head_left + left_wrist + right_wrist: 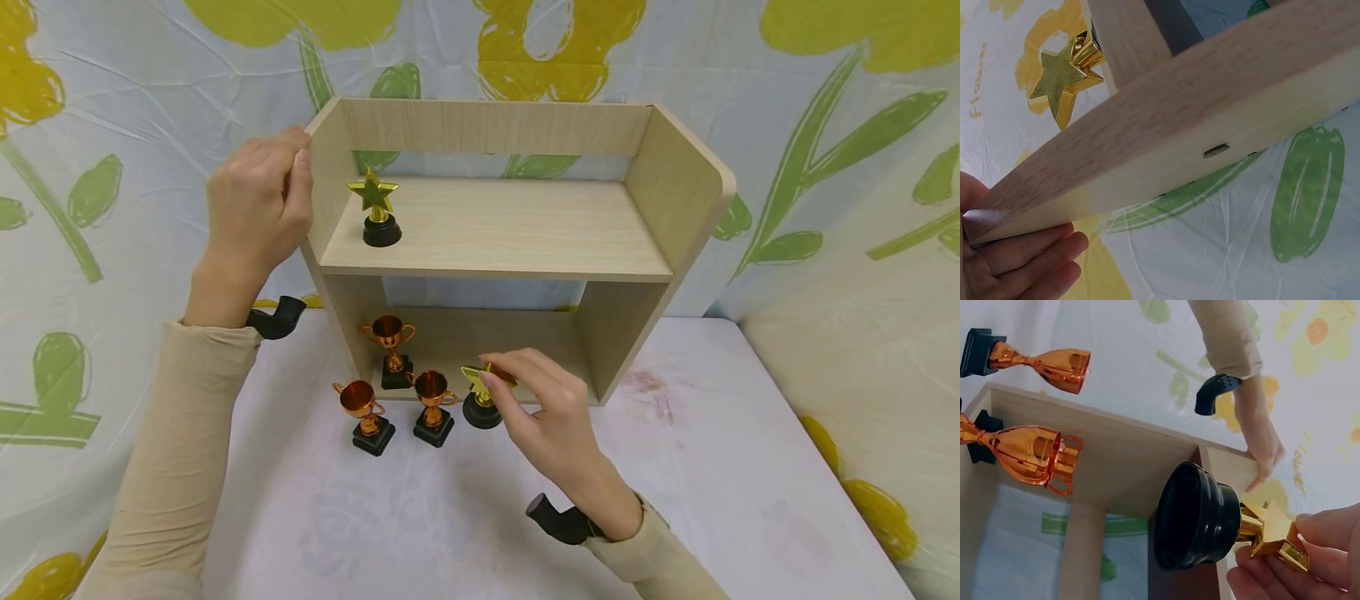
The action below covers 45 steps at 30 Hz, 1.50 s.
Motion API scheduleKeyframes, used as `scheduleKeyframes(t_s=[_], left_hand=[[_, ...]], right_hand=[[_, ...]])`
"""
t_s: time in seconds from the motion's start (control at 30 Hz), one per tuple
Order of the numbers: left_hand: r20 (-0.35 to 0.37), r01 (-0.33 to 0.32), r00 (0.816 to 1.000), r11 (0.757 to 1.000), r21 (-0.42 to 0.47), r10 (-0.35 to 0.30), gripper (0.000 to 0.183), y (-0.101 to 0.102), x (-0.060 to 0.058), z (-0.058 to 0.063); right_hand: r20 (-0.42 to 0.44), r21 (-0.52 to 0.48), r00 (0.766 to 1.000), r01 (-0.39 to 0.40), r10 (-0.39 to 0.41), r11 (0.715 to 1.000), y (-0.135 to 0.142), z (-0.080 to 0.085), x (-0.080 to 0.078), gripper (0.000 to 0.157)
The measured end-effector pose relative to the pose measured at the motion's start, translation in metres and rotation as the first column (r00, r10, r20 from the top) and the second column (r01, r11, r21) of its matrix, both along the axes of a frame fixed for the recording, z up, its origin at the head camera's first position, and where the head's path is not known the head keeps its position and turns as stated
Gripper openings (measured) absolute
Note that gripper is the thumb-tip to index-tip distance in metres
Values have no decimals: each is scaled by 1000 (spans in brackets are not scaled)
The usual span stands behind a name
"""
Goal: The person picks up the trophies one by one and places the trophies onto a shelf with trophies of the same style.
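Note:
My left hand (258, 196) grips the left side panel of a pale wooden two-tier shelf (495, 225), with the thumb on one face and fingers on the other in the left wrist view. My right hand (551, 417) pinches a gold star trophy (482, 412) by its star, at the front edge of the lower tier. Its round black base (1194, 519) points away from the hand. Another gold star trophy (381, 229) stands at the left of the upper tier. One copper cup trophy (390, 333) is on the lower tier, at the left.
Two more copper cup trophies, a left one (360, 400) and a right one (431, 390), stand on the white-covered table (420, 533) before the shelf. A flower-print cloth (840, 75) hangs behind and at the sides.

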<state>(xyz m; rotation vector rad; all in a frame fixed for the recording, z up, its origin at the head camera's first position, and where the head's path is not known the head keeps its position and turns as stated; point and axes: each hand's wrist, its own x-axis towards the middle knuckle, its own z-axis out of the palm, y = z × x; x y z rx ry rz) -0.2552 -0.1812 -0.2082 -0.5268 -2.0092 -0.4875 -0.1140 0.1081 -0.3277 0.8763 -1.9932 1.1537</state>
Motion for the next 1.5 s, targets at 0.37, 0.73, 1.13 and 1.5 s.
scheduleKeyframes(t_s=[0.37,0.73,1.13,1.5], left_hand=[[5,1,1000,1000,5,-1,30,1,0,0],[-34,23,999,998,-61,-25,33,-3,1,2],[-5,2,1000,1000,-11,-2,31,0,0,1],[-1,-1,1000,1000,-16,1,32,-1,-1,0]], right_hand=[[-11,-5,1000,11,-12,1000,-1,10,-2,20],[-27,-26,1000,9,-9,1000,-5,20,-4,18],[-39,-34,999,7,-8,999,-8,30,-6,18],[-81,-46,996,15,-19,999,-8,37,-9,18]])
